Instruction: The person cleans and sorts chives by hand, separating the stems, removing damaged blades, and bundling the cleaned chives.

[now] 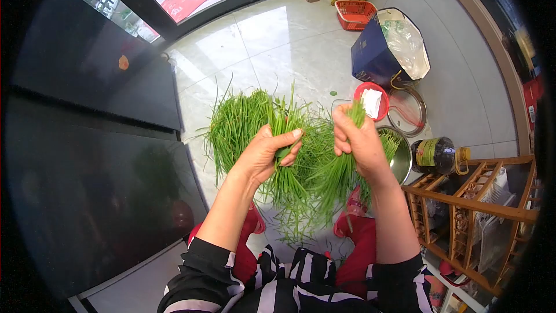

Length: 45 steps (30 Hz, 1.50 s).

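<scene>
My left hand (267, 152) is closed around a bunch of chives (284, 120), thumb pressed across the stalks. A second bunch of chives (333, 185) hangs from my right hand (362, 142); its cut-looking ends stick up above the fist and the leaves droop below. Under and behind both hands lies a large loose pile of chives (234, 130) on the tiled floor. To the right of my right hand, partly hidden by it, stands a metal bowl (402, 165) with chives in it.
A red bowl (382, 104) with something white inside and a round glass lid (412, 119) lie beyond the metal bowl. Farther back are a blue paper bag (370, 52) and a red basket (354, 22). A dark bottle (443, 156) and wooden rack (463, 203) stand right, a dark fridge (87, 168) left.
</scene>
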Each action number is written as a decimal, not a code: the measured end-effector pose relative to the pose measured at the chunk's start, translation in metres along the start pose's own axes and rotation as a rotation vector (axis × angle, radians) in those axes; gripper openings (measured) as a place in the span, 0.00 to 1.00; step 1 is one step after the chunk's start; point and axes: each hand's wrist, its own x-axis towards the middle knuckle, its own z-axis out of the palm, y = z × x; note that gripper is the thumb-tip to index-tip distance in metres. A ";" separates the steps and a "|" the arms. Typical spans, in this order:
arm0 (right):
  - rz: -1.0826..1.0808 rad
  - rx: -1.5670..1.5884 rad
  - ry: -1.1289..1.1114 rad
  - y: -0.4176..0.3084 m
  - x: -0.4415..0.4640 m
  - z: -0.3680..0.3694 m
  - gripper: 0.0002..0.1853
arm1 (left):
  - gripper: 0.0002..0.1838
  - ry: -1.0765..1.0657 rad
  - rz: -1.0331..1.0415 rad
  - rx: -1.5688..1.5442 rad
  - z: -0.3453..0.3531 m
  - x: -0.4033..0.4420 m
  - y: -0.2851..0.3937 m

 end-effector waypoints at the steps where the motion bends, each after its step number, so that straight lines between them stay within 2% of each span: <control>1: 0.013 -0.048 -0.042 0.001 0.000 0.002 0.12 | 0.07 -0.018 -0.012 0.004 0.002 0.000 -0.002; 6: -0.025 -0.187 0.024 0.012 0.000 0.015 0.12 | 0.06 -0.037 -0.052 0.068 0.009 -0.002 -0.007; 8: -0.072 -0.220 0.177 0.016 0.001 0.016 0.09 | 0.06 -0.037 -0.056 0.066 0.007 -0.001 -0.007; 9: -0.071 -0.220 0.176 0.014 0.002 0.013 0.09 | 0.06 -0.036 -0.060 0.065 0.006 -0.001 -0.006; 11: -0.162 -0.056 0.338 0.007 0.007 -0.001 0.09 | 0.06 -0.022 -0.069 0.076 -0.001 -0.002 0.001; 13: -0.178 -0.010 0.343 -0.001 0.007 -0.012 0.08 | 0.07 0.007 -0.057 0.084 -0.012 -0.003 0.009; 17: -0.195 0.074 0.343 -0.004 0.003 -0.025 0.09 | 0.08 0.201 0.015 0.137 -0.030 -0.011 0.031; 22: -0.225 0.117 0.335 -0.007 0.002 -0.031 0.08 | 0.10 0.461 0.181 0.018 -0.066 -0.013 0.044; 25: -0.269 0.088 0.315 -0.007 0.003 -0.031 0.07 | 0.10 0.487 0.223 -0.001 -0.070 -0.010 0.041; 29: -0.220 -0.024 0.181 -0.006 0.001 -0.028 0.07 | 0.10 0.263 0.108 -0.015 -0.043 -0.005 0.030; 32: -0.065 0.030 -0.039 -0.006 -0.002 -0.019 0.08 | 0.08 0.154 0.034 0.037 -0.024 -0.002 0.018; 35: 0.038 -0.024 -0.069 -0.002 -0.002 -0.009 0.09 | 0.08 0.082 -0.026 0.065 -0.011 0.002 0.005; 40: 0.053 -0.102 -0.034 0.008 0.002 0.003 0.12 | 0.06 0.011 -0.050 0.092 0.008 0.003 -0.008; 42: 0.008 -0.309 0.047 0.007 0.000 0.010 0.14 | 0.06 -0.005 -0.047 0.105 0.010 0.003 -0.010; 45: 0.000 -0.327 0.081 0.014 0.001 0.013 0.12 | 0.05 -0.020 -0.046 0.110 0.012 0.002 -0.012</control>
